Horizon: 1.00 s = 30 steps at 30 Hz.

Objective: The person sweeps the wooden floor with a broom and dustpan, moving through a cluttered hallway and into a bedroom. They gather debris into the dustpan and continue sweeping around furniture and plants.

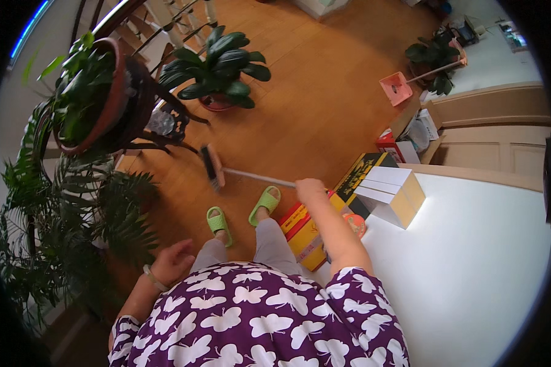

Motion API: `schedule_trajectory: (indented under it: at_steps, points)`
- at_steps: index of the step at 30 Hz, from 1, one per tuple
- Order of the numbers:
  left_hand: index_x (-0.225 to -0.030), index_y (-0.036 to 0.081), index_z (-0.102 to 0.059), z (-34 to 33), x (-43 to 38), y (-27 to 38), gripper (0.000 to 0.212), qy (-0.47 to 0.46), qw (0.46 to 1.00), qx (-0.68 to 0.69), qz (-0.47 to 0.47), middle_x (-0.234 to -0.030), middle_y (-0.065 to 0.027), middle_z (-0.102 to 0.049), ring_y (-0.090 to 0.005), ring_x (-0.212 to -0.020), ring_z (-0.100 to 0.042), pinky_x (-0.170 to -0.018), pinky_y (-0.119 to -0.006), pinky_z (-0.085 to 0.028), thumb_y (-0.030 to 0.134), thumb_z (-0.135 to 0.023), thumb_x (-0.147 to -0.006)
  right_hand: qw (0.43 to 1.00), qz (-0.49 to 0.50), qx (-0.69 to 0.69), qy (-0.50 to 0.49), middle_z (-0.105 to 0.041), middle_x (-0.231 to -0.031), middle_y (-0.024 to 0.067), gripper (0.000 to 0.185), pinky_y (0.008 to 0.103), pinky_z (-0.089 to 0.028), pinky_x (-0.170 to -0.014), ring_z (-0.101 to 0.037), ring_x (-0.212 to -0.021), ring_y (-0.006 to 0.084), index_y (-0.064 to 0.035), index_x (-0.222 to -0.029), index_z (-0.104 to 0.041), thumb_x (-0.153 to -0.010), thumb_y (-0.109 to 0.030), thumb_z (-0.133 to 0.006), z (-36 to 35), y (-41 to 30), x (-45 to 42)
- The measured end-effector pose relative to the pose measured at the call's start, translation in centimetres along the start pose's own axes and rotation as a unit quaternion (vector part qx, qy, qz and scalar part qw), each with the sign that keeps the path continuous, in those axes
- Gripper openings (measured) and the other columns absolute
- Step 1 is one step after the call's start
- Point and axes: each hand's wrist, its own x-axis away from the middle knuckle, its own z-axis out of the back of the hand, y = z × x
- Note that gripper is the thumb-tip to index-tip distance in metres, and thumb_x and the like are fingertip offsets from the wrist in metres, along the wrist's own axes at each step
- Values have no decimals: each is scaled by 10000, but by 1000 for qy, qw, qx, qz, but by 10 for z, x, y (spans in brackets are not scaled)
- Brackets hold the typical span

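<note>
My right hand (309, 190) is closed around the pale handle of a broom (260, 178). The broom's head (213, 167), pink with dark bristles, is down at the brown floor (298, 114), close to the feet of a dark plant stand (165, 137). My left hand (174, 262) hangs beside my left thigh with nothing in it, its fingers partly spread and a bangle at the wrist. Green slippers (218, 225) are on my feet, a short way behind the broom head.
A potted plant (87, 96) tops the stand; another leafy plant (218, 69) sits beyond it. Palm fronds (73, 220) crowd my left. Along the right wall stand a yellow-red carton (308, 236), a dark box (362, 176) and white boxes (390, 190). A pink long-handled dustpan (396, 88) is farther off.
</note>
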Motion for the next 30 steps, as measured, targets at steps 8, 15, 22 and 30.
schedule_trajectory:
  at_steps: [8,15,22,30]
  points:
    - [-1150,-9,-523,-42,-61,73,391,-80,994,-71,-5,-991,-135,-628,-207,-896,-602,-804,-316,-476,155,-630,-812,981,-183,-72,-12,-630,-1046,156,246,371,-489,-835,-606,-998,275,-49,-982,-667,-791,-122,-529,35,186,55]
    - [-1166,-14,-514,-41,-103,126,378,-56,990,-97,-83,-1032,-127,-620,-178,-943,-596,-811,-282,-467,103,-608,-819,966,-232,-64,90,-649,-971,149,233,379,-500,-781,-628,-919,278,-41,-959,-660,-818,-95,-482,10,272,104]
    - [-1207,-23,-483,-46,-122,132,372,-94,988,-115,-47,-1074,-73,-598,-128,-963,-556,-836,-260,-450,57,-574,-856,979,-165,10,120,-651,-802,135,248,407,-503,-654,-640,-775,282,-40,-1042,-582,-846,-117,-451,-3,276,166]
    - [-1178,-14,-506,-44,-156,174,376,-83,986,-100,-102,-1019,-94,-614,-144,-921,-581,-799,-263,-466,86,-610,-831,987,-130,82,54,-670,-889,73,215,378,-519,-677,-648,-848,238,-108,-964,-650,-826,-141,-489,21,290,130]
